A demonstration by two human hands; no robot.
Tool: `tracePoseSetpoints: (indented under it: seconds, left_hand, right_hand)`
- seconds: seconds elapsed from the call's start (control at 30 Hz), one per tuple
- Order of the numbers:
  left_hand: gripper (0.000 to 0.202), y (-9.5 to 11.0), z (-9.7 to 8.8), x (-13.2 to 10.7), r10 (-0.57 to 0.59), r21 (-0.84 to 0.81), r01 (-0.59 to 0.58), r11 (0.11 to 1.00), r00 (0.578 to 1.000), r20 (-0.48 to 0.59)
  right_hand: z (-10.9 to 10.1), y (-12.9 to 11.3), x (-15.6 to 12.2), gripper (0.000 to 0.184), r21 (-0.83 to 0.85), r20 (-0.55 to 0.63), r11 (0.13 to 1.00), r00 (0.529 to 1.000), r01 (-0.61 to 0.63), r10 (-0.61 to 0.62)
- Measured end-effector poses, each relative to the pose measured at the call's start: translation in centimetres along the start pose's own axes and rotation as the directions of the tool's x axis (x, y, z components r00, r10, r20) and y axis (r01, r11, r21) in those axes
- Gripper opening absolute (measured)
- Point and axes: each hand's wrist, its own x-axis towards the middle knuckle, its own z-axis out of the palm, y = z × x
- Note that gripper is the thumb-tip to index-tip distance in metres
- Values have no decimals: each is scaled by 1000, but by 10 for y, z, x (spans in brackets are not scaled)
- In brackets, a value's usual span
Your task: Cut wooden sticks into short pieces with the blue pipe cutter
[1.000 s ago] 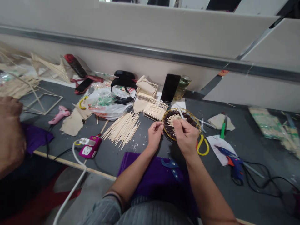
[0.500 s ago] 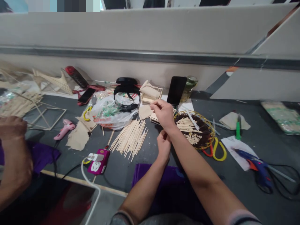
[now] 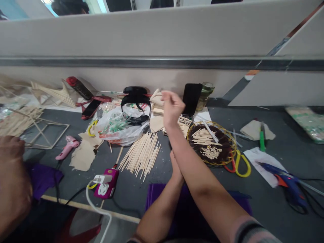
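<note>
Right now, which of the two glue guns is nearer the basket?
The blue glue gun, right of the basket, partly over white paper; the pink glue gun lies far left.

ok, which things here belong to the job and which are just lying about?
Likely job, near the right hand: loose pale thin wooden sticks; round brown basket holding short pale sticks; pale wooden lattice model.

Probably lying about: upright black slab; curved black headset; dark red-topped cylinder.

The slatted model (image 3: 185, 122) and loose sticks (image 3: 141, 152) looked plain matt wood to me; the bag (image 3: 133, 134) was crinkly, shiny plastic, the table (image 3: 131, 197) smooth.
</note>
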Motion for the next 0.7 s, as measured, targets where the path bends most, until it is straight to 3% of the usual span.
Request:
tracePoseSetpoints:
  seconds: [0.03, 0.07, 0.1, 0.17, 0.2, 0.3, 0.4, 0.53, 0.63, 0.7]
  left_hand:
    - [29, 0, -3, 1, 9, -18, -9, 1000, 1000, -25]
    - [29, 1, -6, 1, 28, -41, -30, 999, 998, -51]
    - [28, 1, -8, 1, 47, -60, -52, 997, 996, -70]
    - [27, 2, -10, 2, 69, -75, -76, 994, 994, -81]
    - [26, 2, -9, 2, 76, -75, -82, 994, 993, -86]
    - [24, -1, -5, 5, 85, -62, -92, 994, 991, -103]
    - [27, -4, 2, 6, 119, -31, -122, 992, 989, -87]
    - [29, -2, 7, 3, 210, 24, -210, 977, 978, -2]
    - [28, 4, 9, -2, 242, 54, -246, 968, 968, 74]
    - [31, 7, 10, -4, 182, 58, -190, 980, 976, 122]
  right_hand:
    - [15, 6, -5, 24, -17, 168, 1000, 986, -14, 17]
    - [29, 11, -10, 25, -43, 371, 999, 928, -32, 46]
    - [41, 15, -15, 31, -78, 559, 996, 825, -51, 86]
    - [54, 22, -24, 47, -89, 646, 994, 756, -60, 104]
    - [55, 25, -27, 53, -93, 652, 993, 750, -71, 114]
    - [38, 26, -28, 57, -63, 584, 987, 796, -148, 156]
    - [0, 16, -26, 50, 34, 537, 967, 820, -253, 196]
    - [-75, -13, -38, 37, 81, 445, 957, 870, -277, 214]
    - [-141, -33, -56, 16, -47, 321, 971, 917, -234, 237]
    - [-183, -38, -71, 19, -190, 263, 961, 933, -202, 248]
